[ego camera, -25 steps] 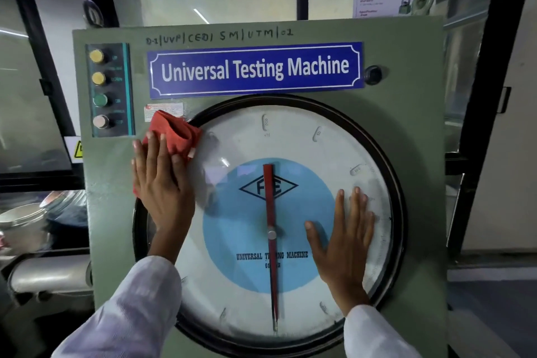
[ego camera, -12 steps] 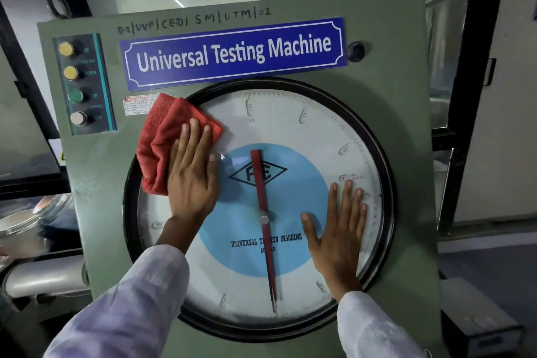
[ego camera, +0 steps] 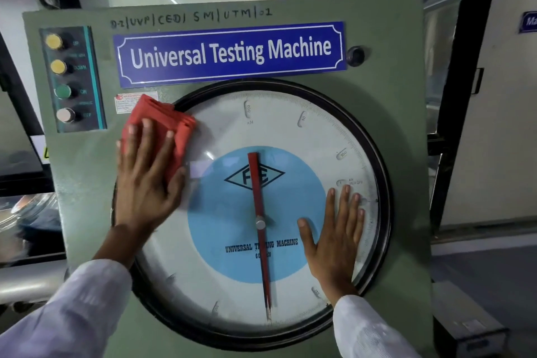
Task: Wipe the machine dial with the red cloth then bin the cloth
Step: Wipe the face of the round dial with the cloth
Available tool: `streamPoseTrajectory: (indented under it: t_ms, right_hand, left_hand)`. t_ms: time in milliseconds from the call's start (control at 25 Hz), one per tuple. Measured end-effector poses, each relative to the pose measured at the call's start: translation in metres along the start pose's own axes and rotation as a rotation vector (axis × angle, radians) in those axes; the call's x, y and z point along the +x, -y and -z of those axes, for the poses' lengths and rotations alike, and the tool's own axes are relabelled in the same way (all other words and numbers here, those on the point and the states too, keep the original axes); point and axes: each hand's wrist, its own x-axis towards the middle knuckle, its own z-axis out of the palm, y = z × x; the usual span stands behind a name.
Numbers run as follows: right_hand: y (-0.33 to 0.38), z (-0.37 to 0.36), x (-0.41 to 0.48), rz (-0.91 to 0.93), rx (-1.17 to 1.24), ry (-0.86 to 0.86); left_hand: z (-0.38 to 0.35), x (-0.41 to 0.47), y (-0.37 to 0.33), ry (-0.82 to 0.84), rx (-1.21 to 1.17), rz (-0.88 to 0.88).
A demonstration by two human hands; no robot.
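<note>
Left hand (ego camera: 145,180) is flat and spread over the red cloth (ego camera: 162,128), pressing it against the upper-left edge of the machine dial (ego camera: 279,131). The cloth is bunched in folds, half on the glass, half riding over the black rim (ego camera: 380,154) and onto the green panel (ego camera: 386,38). It is pinned under the palm and fingers, not pinched, so only pressure keeps it there.

Right hand (ego camera: 337,241) lies open on the lower-right of the glass, fingers splayed, holding nothing, just bracing.

Now the risks. The wipe looks to be in its early part, with the whole right side and the bottom of the face yet to be covered. On an upright face, ease the palm for a moment and the cloth drops off to the floor. Those loose folds at the top could drag across the small label (ego camera: 136,102) just beside the rim and lift its edge. Drift further toward the panel's left edge and the cloth nears the push-button strip (ego camera: 72,78), where a careless swipe might press the green or pale button. And that bare right palm on the glass may well leave fresh smears on the face, so that patch will want a pass too. No bin is in view, so the second half of the job has no visible target yet.
</note>
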Motion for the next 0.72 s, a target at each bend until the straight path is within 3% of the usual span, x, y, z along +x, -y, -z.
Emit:
streamPoseTrajectory:
  t_ms: [240, 440, 640, 720]
  right_hand:
    - [-0.002, -0.003, 0.0, 0.016, 0.006, -0.04]
    - [0.0, -0.002, 0.001, 0.018, 0.029, -0.047]
    - [0.005, -0.004, 0.002, -0.008, 0.057, -0.054]
    - [0.006, -0.004, 0.001, -0.016, 0.048, -0.05]
  left_hand:
    - [-0.052, 0.056, -0.111, -0.064, -0.153, -0.041]
    - [-0.08, 0.086, -0.202, 0.064, -0.149, -0.243]
    - [-0.088, 0.081, -0.209, 0.185, -0.142, -0.623]
    - [-0.08, 0.085, -0.188, 0.144, -0.141, -0.586]
